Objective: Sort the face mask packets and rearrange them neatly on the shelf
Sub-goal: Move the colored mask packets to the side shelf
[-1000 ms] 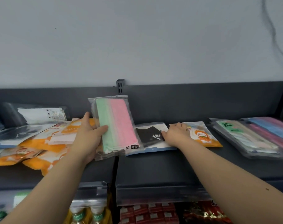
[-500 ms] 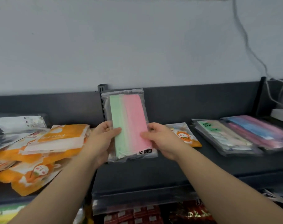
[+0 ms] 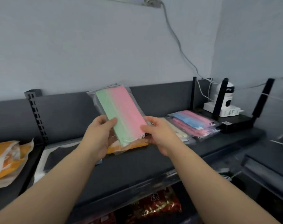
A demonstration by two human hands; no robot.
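A clear packet of green and pink face masks (image 3: 121,110) is held up above the dark shelf (image 3: 137,164), tilted left. My left hand (image 3: 98,135) grips its lower left corner and my right hand (image 3: 160,135) grips its lower right corner. Under it an orange packet (image 3: 129,145) lies on the shelf, mostly hidden. A black mask packet (image 3: 56,157) lies flat to the left. Blue and pink mask packets (image 3: 192,123) are stacked at the right. Orange packets (image 3: 6,159) are heaped at the far left.
A white security camera (image 3: 224,101) on a white box and a black router (image 3: 237,123) with upright antennas stand at the shelf's right end. Cables run up the wall. Red snack bags (image 3: 155,206) fill the shelf below.
My view has swung to the right. Both hands have carried the green and pink packet rightward, toward the blue and pink stack, and it now tilts more to the left.
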